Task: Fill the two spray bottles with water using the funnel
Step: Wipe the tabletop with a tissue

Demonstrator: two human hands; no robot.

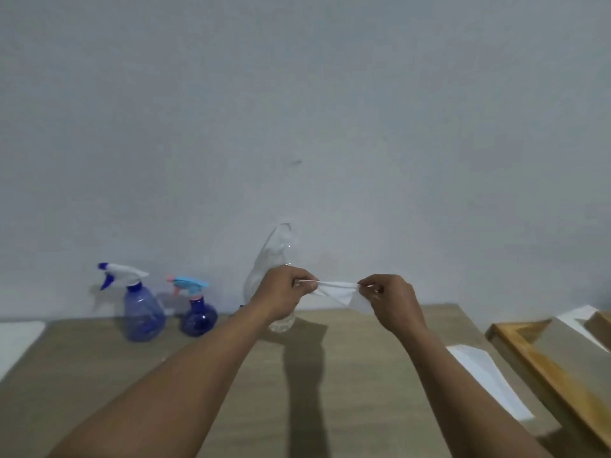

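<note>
Fingers (305,284) pinching one tissue (337,290), left hand (281,294), right hand (391,300), two spray bottles (143,312) (199,317)

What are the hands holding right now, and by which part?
A small white sheet, paper or tissue: the left hand pinches its left end, the right hand its right end.

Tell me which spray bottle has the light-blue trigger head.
The smaller round dark-blue bottle, right of the pair; the taller pale-blue bottle beside it has a white and dark-blue trigger.
</note>
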